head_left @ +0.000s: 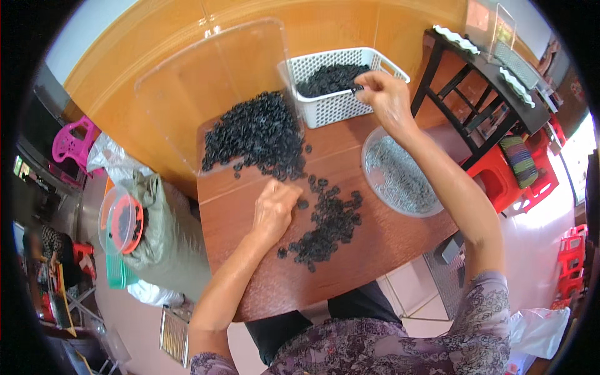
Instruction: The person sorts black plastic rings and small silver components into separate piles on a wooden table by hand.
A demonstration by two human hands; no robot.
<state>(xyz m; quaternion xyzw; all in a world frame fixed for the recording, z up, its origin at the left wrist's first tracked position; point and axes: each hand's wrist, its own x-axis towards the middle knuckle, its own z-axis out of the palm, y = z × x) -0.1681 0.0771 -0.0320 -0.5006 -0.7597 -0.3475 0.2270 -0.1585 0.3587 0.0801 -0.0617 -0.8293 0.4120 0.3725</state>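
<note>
Small rounded black pieces, faintly glossy, lie strewn across the desk. The right hand pinches a dark piece in its fingers by the white perforated basket; the left hand is curled (whether its fingers grip any, I can't tell).

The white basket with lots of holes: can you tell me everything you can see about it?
The white rectangular basket looks like plastic, with many small holes in its walls and a long handle slot at its right end. It stands upright at the far side of the brown wooden table, before the orange wall. Small black pieces lie heaped inside. The person's right hand, pinching another black piece, appears over its front right rim; I can't tell if they touch.
</note>
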